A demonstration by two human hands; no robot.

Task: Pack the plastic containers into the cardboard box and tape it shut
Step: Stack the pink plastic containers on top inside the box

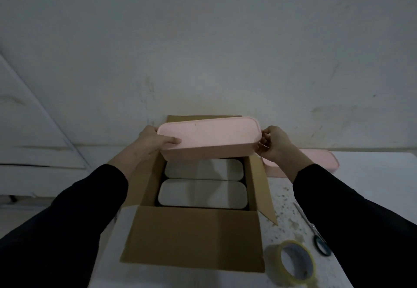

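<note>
An open cardboard box [194, 238] stands on the white table with its flaps spread. Inside lie two white-lidded plastic containers, one at the back [203, 170] and one at the front [203, 194], side by side. I hold a pink plastic container [209, 137] by its two ends above the back of the box, slightly tilted. My left hand [155, 141] grips its left end, thumb on top. My right hand [275, 144] grips its right end. A second pink container [325, 159] lies on the table behind my right wrist, partly hidden.
A roll of yellowish tape [293, 263] lies on the table at the front right. Scissors [316, 235] with dark handles lie beside it, partly under my right sleeve. A grey wall rises right behind the box. The table's left edge runs under my left arm.
</note>
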